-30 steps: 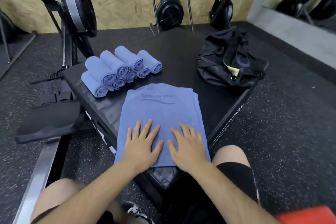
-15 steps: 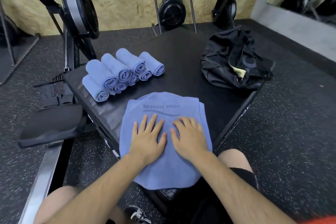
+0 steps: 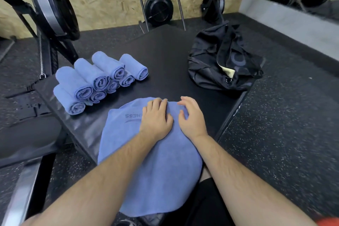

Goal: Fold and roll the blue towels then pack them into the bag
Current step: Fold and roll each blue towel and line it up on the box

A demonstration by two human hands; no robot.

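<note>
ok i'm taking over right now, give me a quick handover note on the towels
Left hand: fingers curled on the far edge of the flat towel.
Right hand: fingers curled on the same edge, beside the left.
Flat towel lies on the near corner of the black box, its near end hanging off. Rolled towels are stacked at the box's left; the bag sits at its right.
Done: one stack rolled.
Left: roll this towel, then pack every roll into the bag.
</note>
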